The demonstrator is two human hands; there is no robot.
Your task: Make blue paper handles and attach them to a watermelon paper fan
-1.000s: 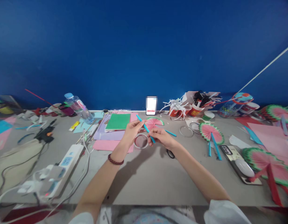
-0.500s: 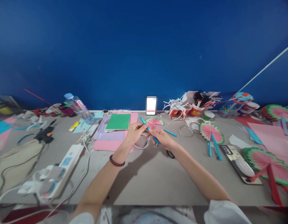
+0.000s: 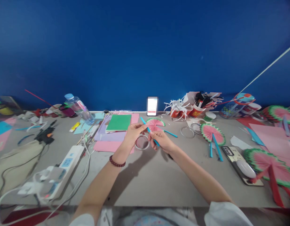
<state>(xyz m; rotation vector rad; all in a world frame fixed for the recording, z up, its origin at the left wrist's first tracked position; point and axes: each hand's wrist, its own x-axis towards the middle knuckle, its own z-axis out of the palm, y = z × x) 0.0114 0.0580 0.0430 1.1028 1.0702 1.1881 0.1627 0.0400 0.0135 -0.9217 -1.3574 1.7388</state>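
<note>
Between my two hands is a slim blue paper strip point(image 3: 156, 142), slanting from upper left to lower right. My left hand point(image 3: 136, 130) pinches its upper part between thumb and fingers. Lower down, my right hand point(image 3: 161, 140) has its fingers closed on the same strip. Just beyond the hands lies a small pleated pink paper fan point(image 3: 155, 123) with a green and white edge, and another blue strip point(image 3: 171, 134) sticks out to its right. A roll of clear tape point(image 3: 142, 148) rests on the table beneath my left hand.
A green paper stack point(image 3: 118, 122) lies on purple and pink sheets to the left. Further left are a power strip point(image 3: 71, 160), a glue gun point(image 3: 46, 135) and a tilted bottle point(image 3: 79, 108). A finished fan point(image 3: 213, 133) and a phone with a mouse point(image 3: 245, 169) are right.
My right hand has shifted slightly up and left along the blue strip, and its lower end shows less. My left hand keeps its pinch with hardly any movement.
</note>
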